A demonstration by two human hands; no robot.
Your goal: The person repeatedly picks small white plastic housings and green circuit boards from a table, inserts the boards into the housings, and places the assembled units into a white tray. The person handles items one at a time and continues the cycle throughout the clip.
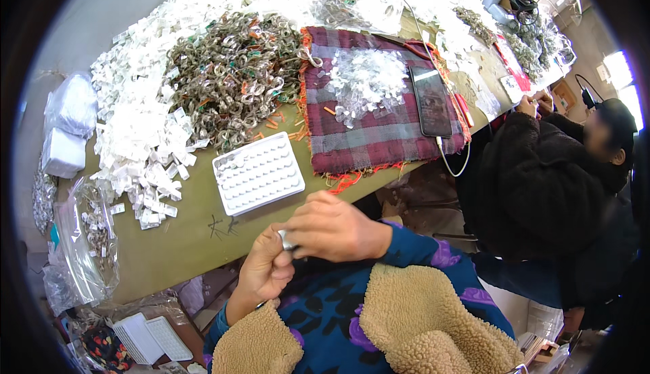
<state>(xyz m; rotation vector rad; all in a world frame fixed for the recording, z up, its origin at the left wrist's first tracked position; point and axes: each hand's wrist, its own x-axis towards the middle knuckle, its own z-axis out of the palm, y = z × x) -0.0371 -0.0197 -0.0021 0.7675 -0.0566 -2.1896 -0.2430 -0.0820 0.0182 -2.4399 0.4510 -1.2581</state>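
Observation:
My left hand (263, 269) and my right hand (333, 228) meet in front of me, just off the near edge of the table. Both pinch a small whitish piece (287, 240) between the fingertips; its exact kind is hard to make out, as the fingers cover most of it. Beyond them on the table lies a white plastic tray (268, 196) with rows of small cavities, a few small clear bits resting in its far left corner. A heap of small clear plastic pieces (369, 79) is spread on a checked maroon cloth (352, 147) past my right hand.
A phone (431, 101) with a white charging cable lies on the cloth. Left of it are a pile of grey-brown loops (233, 76) and a large heap of white plastic pieces (145, 147). Plastic bags (88, 238) line the left edge. Another person (535, 178) sits at the right.

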